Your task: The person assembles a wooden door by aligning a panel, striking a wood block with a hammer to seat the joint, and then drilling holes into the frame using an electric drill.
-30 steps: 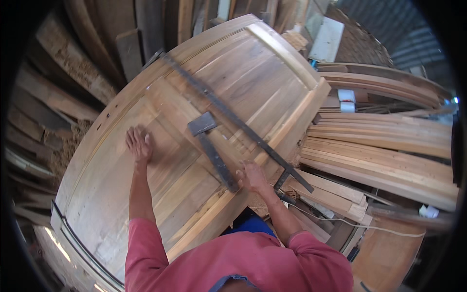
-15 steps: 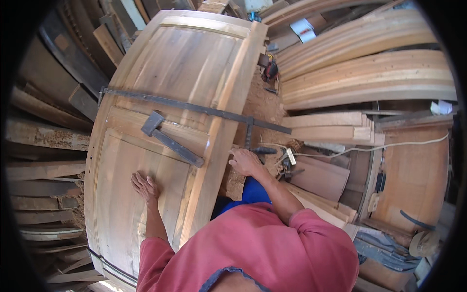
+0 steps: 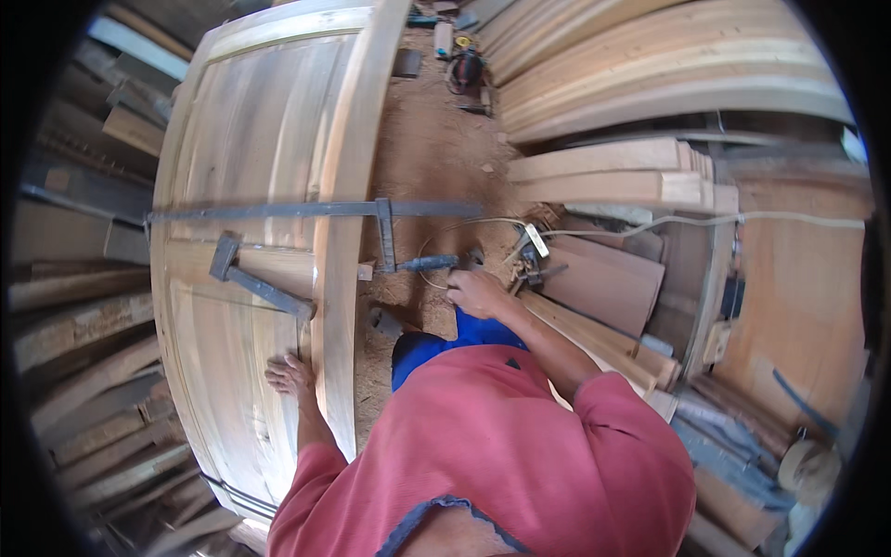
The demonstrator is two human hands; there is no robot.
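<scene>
A pale wooden panel door [image 3: 255, 121] lies at the left, its long thick edge toward my body. My left hand [image 3: 292, 374] rests on its lower panel, fingers spread, close to that edge. A long dark bar clamp [image 3: 269, 212] spans the door, and its screw handle [image 3: 429, 264] points right, past the edge. Beside that handle's outer end is my right hand [image 3: 478, 292], loosely bent; its fingertips are partly hidden, so whether they touch the handle cannot be told. A dark hammer-shaped tool [image 3: 264, 288] lies across the door's middle rail.
Stacked boards [image 3: 650, 79] fill the upper right, with shorter planks [image 3: 594, 176] below. A pale cable [image 3: 687, 219] runs over the wood at right. A red-and-black power tool [image 3: 466, 70] sits on the dusty floor [image 3: 427, 139]. Offcuts [image 3: 83, 325] crowd the left.
The view has turned, so the door appears farther left. My right hand has left the door's edge for the clamp handle's end. My left hand is nearer the edge of the door.
</scene>
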